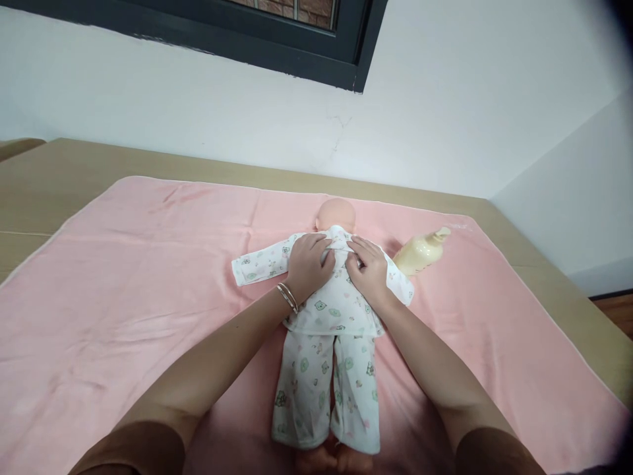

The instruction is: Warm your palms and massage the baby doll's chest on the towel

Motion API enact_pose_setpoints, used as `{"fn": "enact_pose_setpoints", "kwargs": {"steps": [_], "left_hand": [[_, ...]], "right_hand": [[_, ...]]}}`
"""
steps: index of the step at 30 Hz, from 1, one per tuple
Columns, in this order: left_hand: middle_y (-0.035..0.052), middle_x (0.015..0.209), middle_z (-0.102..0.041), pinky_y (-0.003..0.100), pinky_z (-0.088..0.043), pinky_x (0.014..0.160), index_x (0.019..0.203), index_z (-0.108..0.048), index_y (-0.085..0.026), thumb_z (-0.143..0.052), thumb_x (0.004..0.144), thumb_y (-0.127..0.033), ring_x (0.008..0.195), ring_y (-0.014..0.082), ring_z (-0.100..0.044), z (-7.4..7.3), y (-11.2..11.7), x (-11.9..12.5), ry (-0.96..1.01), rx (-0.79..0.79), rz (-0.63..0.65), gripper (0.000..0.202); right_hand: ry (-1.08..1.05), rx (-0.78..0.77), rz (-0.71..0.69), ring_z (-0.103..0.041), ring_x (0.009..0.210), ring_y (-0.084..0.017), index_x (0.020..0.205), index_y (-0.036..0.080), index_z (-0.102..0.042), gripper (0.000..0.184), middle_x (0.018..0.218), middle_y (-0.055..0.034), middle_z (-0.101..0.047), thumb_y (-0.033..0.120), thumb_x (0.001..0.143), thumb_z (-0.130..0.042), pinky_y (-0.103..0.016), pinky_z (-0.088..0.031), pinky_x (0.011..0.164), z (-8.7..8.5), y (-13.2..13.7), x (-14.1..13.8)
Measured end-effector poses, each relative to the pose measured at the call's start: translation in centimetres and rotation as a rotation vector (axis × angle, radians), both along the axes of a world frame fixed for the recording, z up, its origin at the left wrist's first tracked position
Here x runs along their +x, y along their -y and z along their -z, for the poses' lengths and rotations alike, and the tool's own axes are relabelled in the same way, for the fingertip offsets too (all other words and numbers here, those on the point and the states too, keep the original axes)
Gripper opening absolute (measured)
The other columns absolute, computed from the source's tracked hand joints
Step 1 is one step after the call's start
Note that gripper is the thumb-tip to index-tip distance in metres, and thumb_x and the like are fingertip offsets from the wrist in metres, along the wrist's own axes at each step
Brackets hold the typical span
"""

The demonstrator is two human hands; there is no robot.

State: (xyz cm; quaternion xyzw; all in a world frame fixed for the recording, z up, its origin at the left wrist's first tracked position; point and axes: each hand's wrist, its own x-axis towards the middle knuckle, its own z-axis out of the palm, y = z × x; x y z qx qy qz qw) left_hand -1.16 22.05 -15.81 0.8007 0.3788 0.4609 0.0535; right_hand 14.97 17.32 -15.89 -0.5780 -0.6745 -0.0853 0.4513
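Observation:
A baby doll (pixel 336 214) lies on its back on a pink blanket (pixel 123 284), head away from me. It wears a white printed shirt (pixel 336 303) and matching trousers (pixel 321 389). My left hand (pixel 307 264), with bangles at the wrist, rests on the doll's chest and its fingers pinch the shirt front near the collar. My right hand (pixel 366 267) pinches the shirt's other front edge beside it. One sleeve (pixel 260 262) lies flat and empty to the left. A bare doll arm (pixel 420 253) sticks out at the right.
The blanket covers a tan table (pixel 59 171) that stands against a white wall (pixel 247 112). A dark window frame (pixel 306 49) is above. The table's right edge (pixel 568 290) drops to a wooden floor.

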Motion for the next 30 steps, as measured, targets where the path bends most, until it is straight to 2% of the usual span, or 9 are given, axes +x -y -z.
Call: {"fn": "enact_pose_setpoints", "kwargs": {"steps": [4,8,10,12,17,19,24,27,30], "left_hand": [[0.0120,0.120,-0.064,0.045,-0.043,0.104,0.115,-0.060,-0.016,-0.050,0.087,-0.025,0.115,0.0263,-0.056,-0.1,-0.3,0.1,-0.036,-0.088,-0.026,0.031],[0.0121,0.133,-0.059,0.048,-0.035,0.112,0.125,-0.056,-0.016,-0.047,0.088,-0.025,0.126,0.0268,-0.051,-0.2,-0.7,-0.1,-0.108,-0.092,0.065,0.039],[0.0110,0.131,-0.060,0.048,-0.036,0.111,0.123,-0.057,-0.018,-0.045,0.090,-0.025,0.125,0.0252,-0.052,-0.2,-0.7,-0.2,-0.097,-0.075,0.101,0.036],[0.0097,0.125,-0.064,0.047,-0.040,0.108,0.117,-0.061,-0.020,-0.044,0.091,-0.026,0.121,0.0242,-0.055,-0.3,-0.5,-0.3,-0.068,-0.056,0.099,0.031],[0.0090,0.113,-0.068,0.044,-0.045,0.101,0.105,-0.065,-0.020,-0.047,0.091,-0.027,0.112,0.0239,-0.059,-0.3,-0.1,-0.2,-0.036,-0.017,0.058,0.024],[0.0100,0.116,-0.067,0.043,-0.045,0.102,0.110,-0.064,-0.018,-0.047,0.090,-0.027,0.114,0.0246,-0.058,-0.2,-0.2,-0.2,-0.038,-0.034,0.040,0.027],[0.0124,0.133,-0.059,0.048,-0.037,0.110,0.128,-0.054,-0.017,-0.045,0.090,-0.029,0.125,0.0277,-0.051,-0.2,-0.6,-0.1,-0.127,-0.089,0.043,0.041],[0.0114,0.133,-0.059,0.048,-0.036,0.111,0.128,-0.055,-0.017,-0.043,0.092,-0.028,0.126,0.0266,-0.051,-0.5,-0.6,-0.3,-0.155,-0.069,0.080,0.040],[0.0103,0.128,-0.062,0.047,-0.039,0.108,0.122,-0.059,-0.019,-0.042,0.092,-0.025,0.122,0.0250,-0.053,-0.8,-0.5,-0.4,-0.145,-0.040,0.117,0.035]], "right_hand": [[0.024,-0.150,0.006,-0.054,0.127,-0.027,0.123,0.020,-0.064,0.039,0.130,-0.0082,-0.064,0.023,0.087,-0.046,-0.050,-0.041,0.110,-0.5,-0.2,0.1],[0.101,-0.302,-0.038,-0.038,0.140,-0.031,0.141,0.018,-0.048,0.054,0.148,-0.0091,-0.047,0.021,0.088,-0.042,-0.057,-0.033,0.114,-1.0,-0.6,0.6],[0.113,-0.298,-0.047,-0.039,0.140,-0.030,0.141,0.019,-0.048,0.053,0.148,-0.0084,-0.047,0.021,0.088,-0.042,-0.056,-0.032,0.114,-0.9,-0.6,0.7],[0.102,-0.247,-0.042,-0.045,0.136,-0.028,0.136,0.020,-0.054,0.049,0.143,-0.0079,-0.054,0.021,0.088,-0.043,-0.054,-0.034,0.113,-0.7,-0.5,0.6],[0.029,-0.149,0.079,-0.054,0.127,-0.027,0.123,0.019,-0.065,0.039,0.129,-0.0097,-0.064,0.027,0.089,-0.047,-0.048,-0.039,0.112,-0.4,0.3,-0.1],[0.045,-0.183,0.082,-0.052,0.129,-0.028,0.126,0.017,-0.063,0.041,0.133,-0.0106,-0.062,0.026,0.089,-0.046,-0.049,-0.038,0.112,-0.6,0.3,-0.2],[0.143,-0.290,-0.023,-0.041,0.138,-0.031,0.140,0.019,-0.049,0.053,0.147,-0.0089,-0.049,0.020,0.088,-0.041,-0.055,-0.034,0.112,-1.0,-0.4,0.5],[0.176,-0.299,-0.051,-0.042,0.137,-0.031,0.142,0.020,-0.047,0.056,0.147,-0.0088,-0.048,0.019,0.087,-0.040,-0.055,-0.034,0.111,-1.0,-0.7,0.8],[0.162,-0.253,-0.051,-0.046,0.133,-0.029,0.138,0.020,-0.052,0.053,0.143,-0.0085,-0.053,0.019,0.087,-0.041,-0.053,-0.037,0.111,-0.8,-0.7,0.8]]}}
